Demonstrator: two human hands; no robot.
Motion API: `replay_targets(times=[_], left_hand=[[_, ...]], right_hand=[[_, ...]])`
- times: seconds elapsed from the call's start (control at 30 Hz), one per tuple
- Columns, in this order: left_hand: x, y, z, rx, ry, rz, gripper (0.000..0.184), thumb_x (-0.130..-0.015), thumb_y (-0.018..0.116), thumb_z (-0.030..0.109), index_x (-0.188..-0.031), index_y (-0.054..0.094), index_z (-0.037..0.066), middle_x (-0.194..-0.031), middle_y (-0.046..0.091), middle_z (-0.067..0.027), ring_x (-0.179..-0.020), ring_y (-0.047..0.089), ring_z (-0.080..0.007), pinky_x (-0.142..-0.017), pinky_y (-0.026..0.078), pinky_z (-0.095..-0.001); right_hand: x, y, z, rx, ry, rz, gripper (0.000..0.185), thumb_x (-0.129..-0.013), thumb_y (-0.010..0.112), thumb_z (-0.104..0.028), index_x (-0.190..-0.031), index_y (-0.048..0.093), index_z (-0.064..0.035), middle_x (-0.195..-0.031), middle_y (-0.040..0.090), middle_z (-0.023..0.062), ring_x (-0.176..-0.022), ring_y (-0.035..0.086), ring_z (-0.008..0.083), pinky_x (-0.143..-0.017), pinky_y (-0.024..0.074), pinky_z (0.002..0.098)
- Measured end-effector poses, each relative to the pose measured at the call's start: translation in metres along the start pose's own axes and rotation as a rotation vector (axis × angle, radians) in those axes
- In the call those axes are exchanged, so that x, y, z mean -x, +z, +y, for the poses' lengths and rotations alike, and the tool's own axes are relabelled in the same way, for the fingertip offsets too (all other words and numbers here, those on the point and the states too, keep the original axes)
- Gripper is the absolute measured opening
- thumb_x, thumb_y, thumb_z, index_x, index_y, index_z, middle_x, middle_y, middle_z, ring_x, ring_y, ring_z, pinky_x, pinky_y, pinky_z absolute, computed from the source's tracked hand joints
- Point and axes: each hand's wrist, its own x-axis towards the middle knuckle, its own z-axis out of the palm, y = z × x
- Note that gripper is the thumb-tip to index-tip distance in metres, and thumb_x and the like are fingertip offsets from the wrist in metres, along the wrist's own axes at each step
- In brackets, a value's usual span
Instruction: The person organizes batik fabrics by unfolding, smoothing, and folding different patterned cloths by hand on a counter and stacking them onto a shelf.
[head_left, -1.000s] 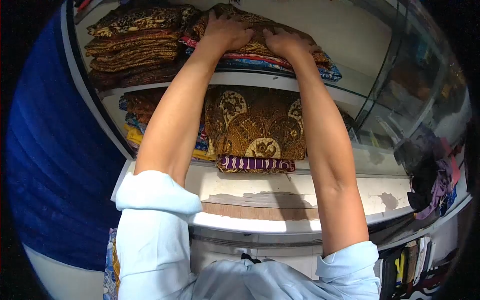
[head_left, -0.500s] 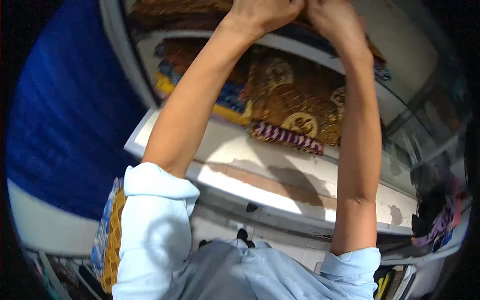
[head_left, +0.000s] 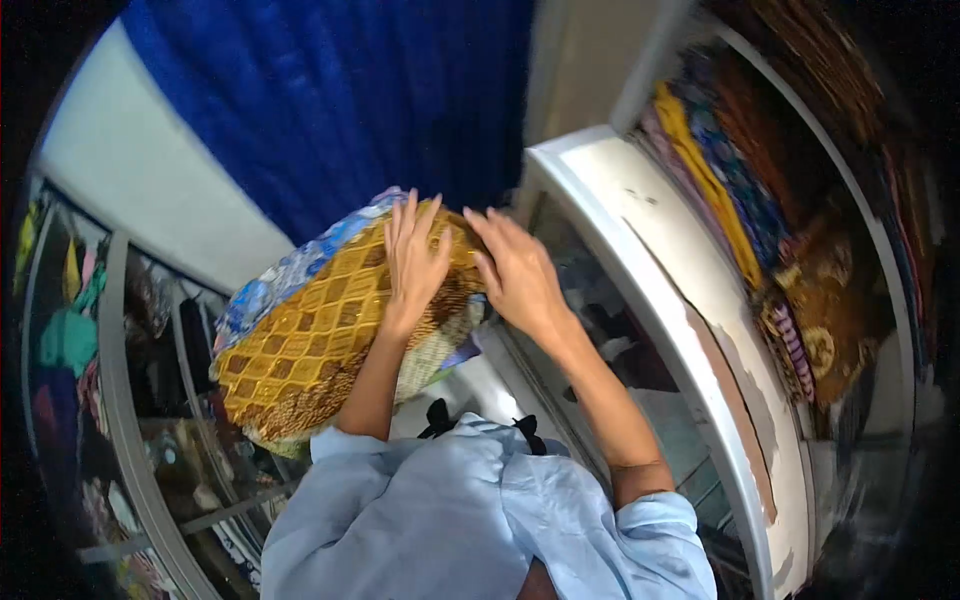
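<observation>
A pile of folded cloths stands in front of me, with a yellow-and-brown diamond-patterned cloth (head_left: 300,345) on top. Along its far left side shows a blue-and-white patterned cloth (head_left: 275,285). My left hand (head_left: 416,262) lies over the upper right part of the yellow cloth, fingers stretched and apart. At the cloth's right end is my right hand (head_left: 518,270), its fingers extended and slightly bent, close to or touching the edge. Nothing is gripped in either hand.
To the right, a white cabinet ledge (head_left: 650,210) runs beside shelves holding folded patterned fabrics (head_left: 740,200). A blue curtain (head_left: 380,100) hangs ahead. Glass-fronted cases with a grey metal frame (head_left: 135,390) stand on the left, with clothes inside.
My view has swung left from the cabinet shelves to the cloth pile. Both hands have come down from the upper shelf and now are at the yellow cloth.
</observation>
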Motion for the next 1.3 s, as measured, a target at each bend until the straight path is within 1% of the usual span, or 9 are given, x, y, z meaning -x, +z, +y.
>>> replay_targets(times=[0.13, 0.3, 0.4, 0.57, 0.67, 0.77, 0.83, 1.03, 1.3], left_hand=[[0.084, -0.006, -0.120, -0.226, -0.377, -0.219, 0.051, -0.086, 0.051, 0.035, -0.130, 0.043, 0.010, -0.140, 0.025, -0.0215, -0.129, 0.019, -0.0439, -0.103, 0.015, -0.0580], [0.145, -0.012, -0.191, -0.368, -0.673, -0.579, 0.065, -0.088, 0.042, 0.052, -0.140, 0.024, 0.017, -0.147, 0.008, -0.0164, -0.133, 0.006, -0.0421, -0.101, 0.011, -0.0622], [0.166, -0.022, -0.197, -0.358, -0.578, -0.637, 0.071, -0.087, 0.040, 0.055, -0.143, 0.012, 0.021, -0.148, 0.001, -0.0135, -0.134, 0.003, -0.0406, -0.102, 0.010, -0.0613], [0.201, -0.020, -0.226, -0.318, -0.435, -0.417, 0.083, -0.081, 0.047, 0.058, -0.143, 0.009, 0.018, -0.148, 0.001, -0.0123, -0.135, 0.003, -0.0383, -0.102, 0.010, -0.0627], [0.200, -0.045, -0.219, -0.471, -0.546, -0.597, 0.084, -0.079, 0.049, 0.059, -0.142, 0.013, 0.017, -0.148, 0.005, -0.0121, -0.134, 0.005, -0.0378, -0.102, 0.011, -0.0624], [0.219, -0.051, -0.231, -0.432, -0.448, -0.487, 0.094, -0.073, 0.055, 0.061, -0.142, 0.014, 0.011, -0.147, 0.007, -0.0160, -0.134, 0.007, -0.0386, -0.101, 0.012, -0.0622], [0.220, -0.057, -0.232, -0.420, -0.415, -0.457, 0.098, -0.070, 0.059, 0.061, -0.141, 0.016, 0.009, -0.146, 0.010, -0.0195, -0.133, 0.010, -0.0402, -0.101, 0.014, -0.0611], [0.222, -0.071, -0.238, -0.424, -0.322, -0.531, 0.084, -0.078, 0.057, 0.050, -0.141, 0.019, 0.011, -0.146, 0.012, -0.0172, -0.131, 0.014, -0.0415, -0.103, 0.018, -0.0559], [0.212, -0.067, -0.226, -0.637, -0.336, -0.565, 0.070, -0.084, 0.050, 0.045, -0.140, 0.022, 0.015, -0.145, 0.014, -0.0175, -0.132, 0.015, -0.0392, -0.103, 0.015, -0.0569]], right_hand=[[0.022, 0.118, 0.010, -0.003, 0.119, -0.254, 0.047, -0.083, 0.055, -0.014, -0.128, 0.042, -0.0090, -0.127, 0.042, 0.0253, -0.117, 0.041, 0.0417, -0.097, 0.0329, 0.0492], [0.023, 0.222, -0.007, 0.079, 0.058, -0.346, 0.053, -0.086, 0.053, -0.021, -0.135, 0.033, -0.0142, -0.140, 0.026, 0.0202, -0.129, 0.024, 0.0390, -0.103, 0.0206, 0.0545], [0.032, 0.258, -0.018, 0.138, 0.009, -0.362, 0.057, -0.086, 0.052, -0.027, -0.138, 0.029, -0.0178, -0.142, 0.022, 0.0186, -0.130, 0.021, 0.0375, -0.104, 0.0187, 0.0540], [0.051, 0.279, -0.003, 0.282, 0.004, -0.546, 0.062, -0.088, 0.045, -0.041, -0.141, 0.019, -0.0246, -0.147, 0.012, 0.0145, -0.134, 0.012, 0.0354, -0.106, 0.0102, 0.0543], [0.043, 0.281, 0.008, 0.393, 0.290, -0.438, 0.061, -0.088, 0.044, -0.043, -0.141, 0.020, -0.0248, -0.146, 0.012, 0.0163, -0.134, 0.012, 0.0370, -0.106, 0.0087, 0.0553], [0.042, 0.291, 0.008, 0.358, 0.342, -0.272, 0.062, -0.087, 0.045, -0.043, -0.141, 0.019, -0.0250, -0.146, 0.013, 0.0188, -0.133, 0.013, 0.0393, -0.106, 0.0083, 0.0561], [0.048, 0.298, -0.003, 0.337, 0.131, -0.402, 0.064, -0.086, 0.046, -0.044, -0.141, 0.019, -0.0247, -0.145, 0.013, 0.0198, -0.133, 0.013, 0.0401, -0.105, 0.0081, 0.0564], [0.055, 0.279, -0.015, 0.256, -0.091, -0.605, 0.063, -0.086, 0.044, -0.049, -0.140, 0.019, -0.0322, -0.147, 0.012, 0.0139, -0.134, 0.014, 0.0355, -0.106, 0.0082, 0.0561], [0.061, 0.281, -0.001, 0.348, 0.218, -0.386, 0.063, -0.087, 0.048, -0.037, -0.141, 0.020, -0.0217, -0.144, 0.014, 0.0222, -0.132, 0.014, 0.0392, -0.104, 0.0113, 0.0561]])
